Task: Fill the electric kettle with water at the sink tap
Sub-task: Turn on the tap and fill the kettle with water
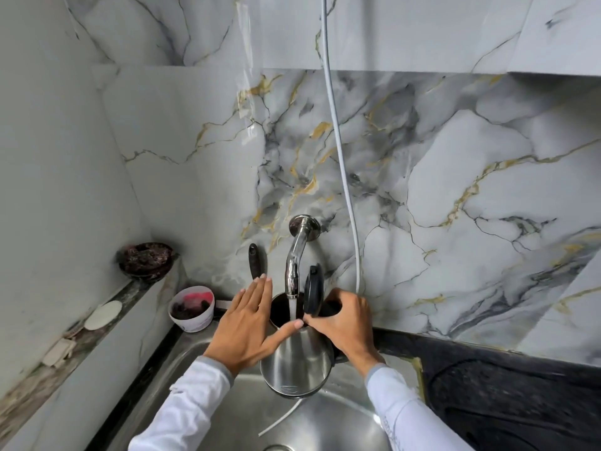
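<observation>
A steel electric kettle (297, 366) hangs over the steel sink (208, 369), its black lid (313, 292) flipped up. A chrome wall tap (294, 255) runs a stream of water into the kettle's open mouth. My right hand (346, 320) grips the black handle at the kettle's right side. My left hand (248, 323) rests flat against the kettle's left side near the rim, fingers straight and thumb along the top edge.
A white cup (192, 309) with dark and pink contents stands at the sink's back left corner. A dark bowl (145, 260) sits on the left ledge. A black utensil handle (254, 260) leans on the wall. A grey hose (341, 157) hangs behind the tap. Dark counter (487, 379) lies to the right.
</observation>
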The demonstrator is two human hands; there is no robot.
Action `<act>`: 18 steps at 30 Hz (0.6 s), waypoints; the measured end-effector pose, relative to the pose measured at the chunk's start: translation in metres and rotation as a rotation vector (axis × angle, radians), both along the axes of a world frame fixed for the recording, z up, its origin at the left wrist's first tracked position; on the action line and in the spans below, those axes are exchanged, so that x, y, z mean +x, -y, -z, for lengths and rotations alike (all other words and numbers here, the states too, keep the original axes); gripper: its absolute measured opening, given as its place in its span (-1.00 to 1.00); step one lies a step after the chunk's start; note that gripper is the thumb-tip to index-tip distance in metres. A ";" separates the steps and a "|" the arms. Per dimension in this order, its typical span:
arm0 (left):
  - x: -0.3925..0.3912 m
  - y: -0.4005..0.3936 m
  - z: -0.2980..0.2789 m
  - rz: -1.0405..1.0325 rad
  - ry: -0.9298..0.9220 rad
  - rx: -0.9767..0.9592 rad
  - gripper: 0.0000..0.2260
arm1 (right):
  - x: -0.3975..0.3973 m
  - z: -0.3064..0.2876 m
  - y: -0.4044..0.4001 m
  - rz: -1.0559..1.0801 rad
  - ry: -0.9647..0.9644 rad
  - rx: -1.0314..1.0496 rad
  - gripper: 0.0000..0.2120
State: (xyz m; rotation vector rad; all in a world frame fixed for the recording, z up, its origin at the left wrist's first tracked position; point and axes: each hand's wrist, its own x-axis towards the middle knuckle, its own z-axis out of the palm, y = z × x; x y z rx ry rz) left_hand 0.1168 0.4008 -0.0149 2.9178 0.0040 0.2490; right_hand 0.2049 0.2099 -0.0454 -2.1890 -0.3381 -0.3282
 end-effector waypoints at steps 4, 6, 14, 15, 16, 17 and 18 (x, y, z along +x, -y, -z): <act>-0.009 -0.003 0.010 -0.006 -0.003 0.098 -0.03 | 0.000 -0.003 -0.002 -0.016 0.009 0.014 -0.52; -0.011 -0.004 0.012 -0.007 0.005 0.119 -0.02 | 0.000 -0.004 -0.003 -0.020 0.017 0.008 -0.52; -0.013 -0.004 0.015 -0.027 0.030 0.084 0.01 | -0.005 -0.009 -0.001 -0.036 0.014 0.028 -0.49; -0.014 -0.004 0.016 -0.028 0.037 0.073 0.01 | -0.005 -0.010 -0.001 -0.034 0.019 0.031 -0.49; -0.014 -0.003 0.016 -0.029 0.042 0.064 0.01 | -0.005 -0.010 -0.001 -0.030 0.024 0.033 -0.49; -0.014 -0.003 0.016 -0.028 0.044 0.060 0.01 | -0.006 -0.010 -0.001 -0.029 0.025 0.037 -0.49; -0.014 -0.004 0.016 -0.027 0.043 0.061 0.01 | -0.006 -0.010 -0.001 -0.027 0.025 0.041 -0.49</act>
